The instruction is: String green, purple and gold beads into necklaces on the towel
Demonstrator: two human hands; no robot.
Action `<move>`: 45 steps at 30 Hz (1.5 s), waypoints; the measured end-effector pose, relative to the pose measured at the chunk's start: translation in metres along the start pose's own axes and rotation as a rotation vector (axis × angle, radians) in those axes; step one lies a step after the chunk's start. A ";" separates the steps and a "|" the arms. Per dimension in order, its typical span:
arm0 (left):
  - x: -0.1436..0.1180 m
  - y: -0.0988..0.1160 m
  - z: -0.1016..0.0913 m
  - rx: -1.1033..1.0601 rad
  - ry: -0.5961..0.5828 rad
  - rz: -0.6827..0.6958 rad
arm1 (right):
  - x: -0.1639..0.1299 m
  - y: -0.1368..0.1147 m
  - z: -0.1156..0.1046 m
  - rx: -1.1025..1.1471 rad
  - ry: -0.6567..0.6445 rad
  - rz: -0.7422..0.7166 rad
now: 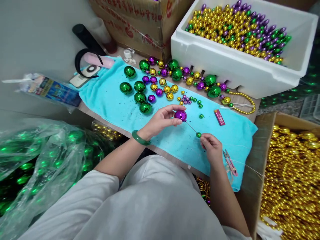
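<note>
Two bare forearms reaching forward from light sleeves, left hand raised with fingers curled and thumb and fingertips pinched together, palm turned rightward, right hand lower and nearer the body, knuckles up, fingertips pinched closed, hands near but apart

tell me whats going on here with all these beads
A person sits at a turquoise towel spread with shiny green, purple and gold round beads. The left hand pinches a large purple bead; the right hand holds a thin needle or thread with a small green bead on it. Pink snips lie beside the right hand.
</note>
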State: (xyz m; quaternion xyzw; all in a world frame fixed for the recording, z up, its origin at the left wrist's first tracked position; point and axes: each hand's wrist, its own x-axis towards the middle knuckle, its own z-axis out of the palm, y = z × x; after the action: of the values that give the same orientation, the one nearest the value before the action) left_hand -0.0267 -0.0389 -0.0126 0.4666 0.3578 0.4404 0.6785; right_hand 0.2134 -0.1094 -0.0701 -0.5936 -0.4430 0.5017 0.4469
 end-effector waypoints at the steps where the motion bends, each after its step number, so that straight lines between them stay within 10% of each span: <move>1: 0.000 0.001 0.001 0.003 -0.008 -0.002 | 0.000 0.001 0.000 0.004 -0.008 0.008; 17: 0.000 0.009 0.009 0.172 -0.028 0.127 | 0.005 0.003 -0.005 0.042 -0.015 0.055; 30: 0.006 -0.011 0.017 0.185 -0.235 -0.136 | 0.005 -0.007 0.005 0.101 -0.063 0.112; 45: 0.074 -0.047 0.013 1.520 0.137 0.077 | -0.001 -0.005 -0.029 0.169 0.295 0.134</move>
State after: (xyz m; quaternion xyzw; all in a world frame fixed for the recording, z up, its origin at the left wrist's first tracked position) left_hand 0.0234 0.0175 -0.0586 0.7890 0.5873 0.1240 0.1313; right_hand 0.2419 -0.1123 -0.0625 -0.6492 -0.2887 0.4733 0.5208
